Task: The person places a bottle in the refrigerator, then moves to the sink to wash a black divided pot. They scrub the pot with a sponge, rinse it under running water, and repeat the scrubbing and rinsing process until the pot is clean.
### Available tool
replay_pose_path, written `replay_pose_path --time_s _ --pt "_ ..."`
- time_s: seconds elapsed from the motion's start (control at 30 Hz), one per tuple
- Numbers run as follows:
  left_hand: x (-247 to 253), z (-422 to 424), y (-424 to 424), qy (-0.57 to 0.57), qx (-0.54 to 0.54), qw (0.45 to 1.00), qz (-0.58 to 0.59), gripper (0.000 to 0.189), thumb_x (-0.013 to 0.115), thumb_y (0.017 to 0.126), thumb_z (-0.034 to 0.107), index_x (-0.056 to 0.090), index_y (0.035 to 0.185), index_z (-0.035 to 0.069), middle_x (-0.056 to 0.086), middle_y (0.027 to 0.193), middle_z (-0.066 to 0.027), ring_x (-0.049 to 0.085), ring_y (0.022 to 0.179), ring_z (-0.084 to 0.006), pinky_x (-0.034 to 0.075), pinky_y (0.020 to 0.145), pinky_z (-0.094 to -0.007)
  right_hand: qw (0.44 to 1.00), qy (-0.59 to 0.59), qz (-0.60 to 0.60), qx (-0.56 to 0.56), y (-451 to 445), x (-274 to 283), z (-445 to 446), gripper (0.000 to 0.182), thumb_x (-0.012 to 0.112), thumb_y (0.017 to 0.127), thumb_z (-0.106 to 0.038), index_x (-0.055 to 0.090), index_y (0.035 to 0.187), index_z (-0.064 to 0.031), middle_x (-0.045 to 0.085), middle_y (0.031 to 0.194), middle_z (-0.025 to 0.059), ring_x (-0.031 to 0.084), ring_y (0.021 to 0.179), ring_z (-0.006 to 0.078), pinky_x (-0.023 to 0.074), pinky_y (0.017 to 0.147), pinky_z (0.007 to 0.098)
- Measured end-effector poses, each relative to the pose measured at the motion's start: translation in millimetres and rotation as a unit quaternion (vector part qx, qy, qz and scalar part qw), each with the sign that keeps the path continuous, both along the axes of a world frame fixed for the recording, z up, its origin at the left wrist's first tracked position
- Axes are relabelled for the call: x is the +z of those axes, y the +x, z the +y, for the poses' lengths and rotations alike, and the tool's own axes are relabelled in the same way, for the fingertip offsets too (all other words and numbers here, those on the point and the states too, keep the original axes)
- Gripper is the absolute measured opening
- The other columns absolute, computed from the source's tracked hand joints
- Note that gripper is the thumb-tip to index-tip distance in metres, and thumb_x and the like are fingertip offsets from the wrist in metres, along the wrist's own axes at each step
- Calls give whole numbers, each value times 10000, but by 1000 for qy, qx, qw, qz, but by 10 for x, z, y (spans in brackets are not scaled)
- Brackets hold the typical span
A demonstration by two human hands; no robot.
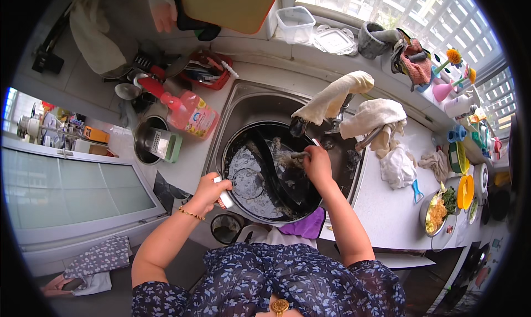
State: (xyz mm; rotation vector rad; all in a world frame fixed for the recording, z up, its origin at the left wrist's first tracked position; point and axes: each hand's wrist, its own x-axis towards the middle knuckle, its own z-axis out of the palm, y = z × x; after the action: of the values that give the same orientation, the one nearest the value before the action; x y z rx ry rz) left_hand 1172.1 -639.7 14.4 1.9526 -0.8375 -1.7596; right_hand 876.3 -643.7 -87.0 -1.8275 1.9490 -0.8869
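Observation:
A round black divided hot pot (271, 149) with an S-shaped wall across it rests over the steel sink (249, 103). Soapy bubbles and some water lie in its left compartment. My left hand (209, 190) grips the white side handle (224, 194) at the pot's lower left. Over the right compartment, my right hand (318, 165) is closed on a scrubber (296, 155) with a short handle. Its tan, bristly-looking head reaches down into the pot; its exact kind is hard to tell. Above the pot's far rim is a faucet (298, 126) wrapped in a cream cloth (336, 95).
Left of the sink stand a pink detergent bottle (199, 118), a steel pot (149, 145) with a grater (159, 145), and a red utensil basket (211, 72). On the right counter lie white cloths (398, 167), a blue peeler (417, 191) and a bowl of cut vegetables (435, 213).

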Motion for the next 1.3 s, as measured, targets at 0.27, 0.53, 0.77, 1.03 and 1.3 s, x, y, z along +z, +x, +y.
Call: replay_pose_path --time_s 0.27,0.53,0.77,1.03,1.3 --pt "-176 99 -9 -22 10 1000 18 163 634 610 -8 487 676 17 502 624 -57 500 519 -156 428 449 -310 970 207 82 -93 323 -709 -243 202 480 828 -114 559 981 -9 582 907 181 608 817 342 516 677 400" --pt "-89 30 -140 -67 -24 997 -26 158 633 604 9 494 677 5 507 607 -55 497 502 -150 415 434 -305 979 63 46 186 554 -784 -443 169 489 779 -109 555 921 -47 516 922 139 529 901 320 474 727 408" --pt "-139 24 -100 -67 -51 996 -20 161 637 603 21 486 654 0 513 589 -59 506 496 -145 405 439 -292 920 -77 265 277 -206 -557 -515 236 540 690 -137 570 915 -70 521 900 62 498 899 206 420 777 318" --pt "-288 34 -46 -76 -3 997 -14 150 630 609 17 523 712 -8 518 605 -54 508 511 -133 406 447 -282 764 326 404 383 -259 33 304 190 510 780 -146 689 826 -102 596 958 47 559 944 226 449 774 326" --pt "-376 135 -34 -80 -15 996 30 121 603 624 -11 516 706 7 534 606 -45 511 505 -127 415 446 -277 967 128 214 42 163 -738 -466 295 487 814 -147 570 1077 -44 583 843 137 623 657 279 509 665 411"
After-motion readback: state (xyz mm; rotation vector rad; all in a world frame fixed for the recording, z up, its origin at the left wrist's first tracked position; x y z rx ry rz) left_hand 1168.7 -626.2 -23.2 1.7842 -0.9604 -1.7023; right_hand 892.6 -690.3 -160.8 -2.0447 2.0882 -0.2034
